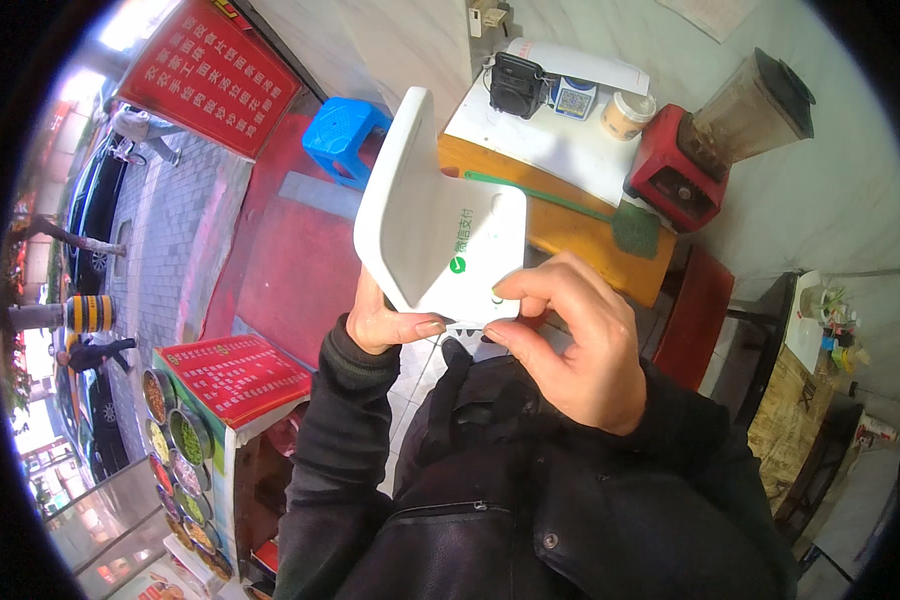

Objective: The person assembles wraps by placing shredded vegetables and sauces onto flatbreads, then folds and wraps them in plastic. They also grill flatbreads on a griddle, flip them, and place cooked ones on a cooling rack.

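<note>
A white L-shaped payment speaker (439, 255) with a tall upright panel is held up before my chest. Its flat base bears green writing and a round green logo. My left hand (382, 319) grips it from below, thumb on the near edge and the other fingers hidden behind it. At the base's near right corner is my right hand (577, 337). Its index fingertip lies on the top face by a small round mark, and the thumb is at the edge below, so the corner sits between them.
Beyond the device stands a wooden table (585, 251) with a green fly swatter (634, 229), a paper cup (628, 115), a black speaker (516, 84) and a red blender (679, 169). A blue stool (343, 139) is behind. Bowls of toppings (187, 442) line a counter at left.
</note>
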The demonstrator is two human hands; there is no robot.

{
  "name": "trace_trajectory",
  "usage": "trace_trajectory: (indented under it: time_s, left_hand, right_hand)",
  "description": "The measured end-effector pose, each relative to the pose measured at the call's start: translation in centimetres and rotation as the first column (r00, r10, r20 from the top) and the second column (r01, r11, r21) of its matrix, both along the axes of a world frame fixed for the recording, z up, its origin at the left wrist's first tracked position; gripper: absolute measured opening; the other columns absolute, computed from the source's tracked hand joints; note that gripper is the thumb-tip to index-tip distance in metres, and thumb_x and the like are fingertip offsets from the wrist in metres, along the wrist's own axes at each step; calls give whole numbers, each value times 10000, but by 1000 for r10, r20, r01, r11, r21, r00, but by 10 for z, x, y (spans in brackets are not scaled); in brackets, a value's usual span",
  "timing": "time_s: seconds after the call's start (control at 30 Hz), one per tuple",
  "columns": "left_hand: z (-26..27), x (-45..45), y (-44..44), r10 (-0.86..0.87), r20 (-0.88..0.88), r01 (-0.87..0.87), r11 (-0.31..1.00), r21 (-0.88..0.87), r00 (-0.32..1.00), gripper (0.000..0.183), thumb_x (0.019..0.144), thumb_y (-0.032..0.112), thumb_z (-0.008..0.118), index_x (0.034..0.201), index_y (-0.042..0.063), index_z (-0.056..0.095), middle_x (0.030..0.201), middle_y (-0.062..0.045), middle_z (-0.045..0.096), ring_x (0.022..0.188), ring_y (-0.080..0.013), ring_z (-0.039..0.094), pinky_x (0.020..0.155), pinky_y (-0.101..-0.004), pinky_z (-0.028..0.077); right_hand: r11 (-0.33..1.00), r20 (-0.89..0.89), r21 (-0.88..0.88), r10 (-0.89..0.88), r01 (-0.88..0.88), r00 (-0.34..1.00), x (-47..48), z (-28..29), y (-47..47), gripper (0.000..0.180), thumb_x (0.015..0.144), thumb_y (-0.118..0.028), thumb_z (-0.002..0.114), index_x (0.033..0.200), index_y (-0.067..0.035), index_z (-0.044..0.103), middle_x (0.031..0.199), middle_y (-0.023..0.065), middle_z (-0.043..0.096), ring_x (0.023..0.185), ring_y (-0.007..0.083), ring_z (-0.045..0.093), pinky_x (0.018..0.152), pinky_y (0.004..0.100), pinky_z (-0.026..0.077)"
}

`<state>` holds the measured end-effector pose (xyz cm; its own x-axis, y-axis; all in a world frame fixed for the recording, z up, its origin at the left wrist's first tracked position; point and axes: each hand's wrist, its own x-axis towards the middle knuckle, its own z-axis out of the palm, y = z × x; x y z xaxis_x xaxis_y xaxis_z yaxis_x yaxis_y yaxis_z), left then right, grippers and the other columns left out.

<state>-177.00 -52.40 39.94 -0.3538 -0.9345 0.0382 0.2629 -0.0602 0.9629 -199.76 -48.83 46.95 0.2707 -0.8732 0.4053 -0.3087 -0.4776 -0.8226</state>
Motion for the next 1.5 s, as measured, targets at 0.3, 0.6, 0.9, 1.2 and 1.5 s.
trace_trajectory:
  time_s: [0.3, 0.6, 0.9, 1.2, 1.5]
  left_hand:
    - [4, -3, -3, 5, -38, -5, 1000, -8, 999, 1168, 576, 249, 857, 1547, -20, 267, 1543, -173, 381, 1356, -269, 463, 1101, -398, 409]
    - [0, 1, -3, -13, -19, 14, 999, 36, 1000, 1176, 570, 272, 873, 1543, -14, 278, 1528, -172, 400, 1330, -263, 485, 1086, -399, 420]
    - [-9, 0, -4, 34, -45, -40, 987, -154, 998, 969, 699, 442, 920, 1443, 3, 481, 1341, -154, 633, 1208, -273, 633, 1024, -403, 515]
    - [0, -2, -5, 3, 27, -3, 1000, -30, 1000, 1188, 585, 308, 895, 1546, -14, 277, 1539, -177, 379, 1342, -268, 466, 1093, -410, 401]
    - [2, -6, -5, 26, 53, -26, 1000, -5, 998, 1152, 576, 340, 901, 1506, -39, 338, 1472, -173, 450, 1282, -246, 507, 1052, -383, 431]
  right_hand:
    - [1000, -3, 7, -13, 13, 1000, 2, -2, -1, 319, 778, 30, 806, 1029, -16, 615, 819, 81, 544, 675, 196, 600, 584, 301, 493]
    - [999, 0, 43, -12, 12, 1000, 1, -4, -1, 363, 762, 28, 820, 1049, -29, 606, 824, 73, 542, 681, 179, 600, 597, 293, 497]
    - [997, 33, 72, -1, -1, 999, -1, -6, -2, 387, 766, 30, 813, 1086, -24, 603, 837, 69, 551, 688, 174, 598, 617, 288, 499]
    - [994, 33, 112, 3, -7, 999, -3, -6, -2, 389, 767, 32, 813, 1088, -24, 601, 830, 67, 545, 679, 170, 580, 620, 293, 494]
    - [991, 59, 134, 1, -9, 998, -5, -8, -5, 383, 773, 40, 805, 1089, -24, 598, 826, 71, 542, 681, 172, 587, 620, 289, 500]
